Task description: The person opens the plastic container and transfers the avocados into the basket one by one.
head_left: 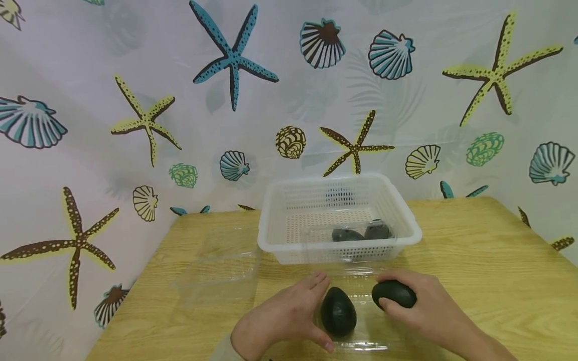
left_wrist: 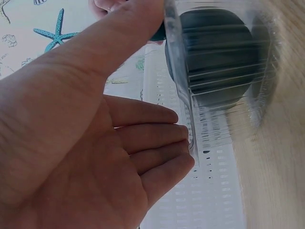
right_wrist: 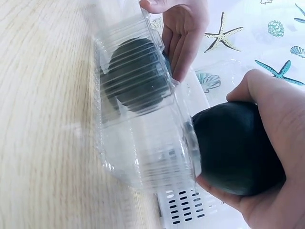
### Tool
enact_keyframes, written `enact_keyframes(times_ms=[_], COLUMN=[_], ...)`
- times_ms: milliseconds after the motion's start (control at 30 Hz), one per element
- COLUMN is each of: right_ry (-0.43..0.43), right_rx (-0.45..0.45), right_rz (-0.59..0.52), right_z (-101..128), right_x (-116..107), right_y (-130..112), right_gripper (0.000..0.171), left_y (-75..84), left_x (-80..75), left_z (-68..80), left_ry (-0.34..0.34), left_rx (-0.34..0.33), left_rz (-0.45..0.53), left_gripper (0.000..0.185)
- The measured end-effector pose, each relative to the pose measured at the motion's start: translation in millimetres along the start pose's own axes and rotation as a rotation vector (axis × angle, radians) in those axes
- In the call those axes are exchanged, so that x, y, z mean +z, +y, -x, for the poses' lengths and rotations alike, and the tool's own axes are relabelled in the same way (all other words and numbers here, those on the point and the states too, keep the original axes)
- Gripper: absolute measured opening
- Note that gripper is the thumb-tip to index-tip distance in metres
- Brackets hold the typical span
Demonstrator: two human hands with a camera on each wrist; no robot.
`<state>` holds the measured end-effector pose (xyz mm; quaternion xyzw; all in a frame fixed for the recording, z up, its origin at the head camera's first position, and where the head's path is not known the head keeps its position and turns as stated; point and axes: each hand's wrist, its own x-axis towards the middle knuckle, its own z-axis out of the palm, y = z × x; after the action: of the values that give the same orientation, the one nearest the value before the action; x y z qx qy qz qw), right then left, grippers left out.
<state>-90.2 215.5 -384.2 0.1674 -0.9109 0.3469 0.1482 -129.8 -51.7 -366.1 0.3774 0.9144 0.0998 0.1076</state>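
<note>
A dark green avocado lies in the left part of a clear plastic clamshell box. My left hand is at the box's left side; in the left wrist view its fingers are nearly straight, fingertips right at the box's rim. My right hand grips a second avocado lengthwise between thumb and fingers, over the right end of the box. In the right wrist view this held avocado overlaps the rim, and the box's ribbed wall shows the other avocado through it.
Behind the box stands a white perforated basket with a few avocados in it, partly seen through the box's raised clear lid. Another clear plastic box sits left on the wooden table. A patterned curtain hangs behind.
</note>
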Motion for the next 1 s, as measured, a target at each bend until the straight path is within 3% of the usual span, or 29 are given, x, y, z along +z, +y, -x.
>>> enact_keyframes(times_ms=[267,1000], right_ry=[-0.032,0.023], right_rx=[0.087,0.192], right_rz=[-0.049,0.072], right_z=[2.3,-6.4], right_x=[-16.3,-47.2], right_y=[5.5,25.6], right_gripper=[0.027,0.028], left_y=[-0.1,-2.4], left_x=[0.3,-1.4], left_z=[-0.6,3.7], left_ry=[-0.009,-0.005], left_rx=[-0.013,0.003], left_rz=[0.014,0.0], left_gripper=[0.119,0.115])
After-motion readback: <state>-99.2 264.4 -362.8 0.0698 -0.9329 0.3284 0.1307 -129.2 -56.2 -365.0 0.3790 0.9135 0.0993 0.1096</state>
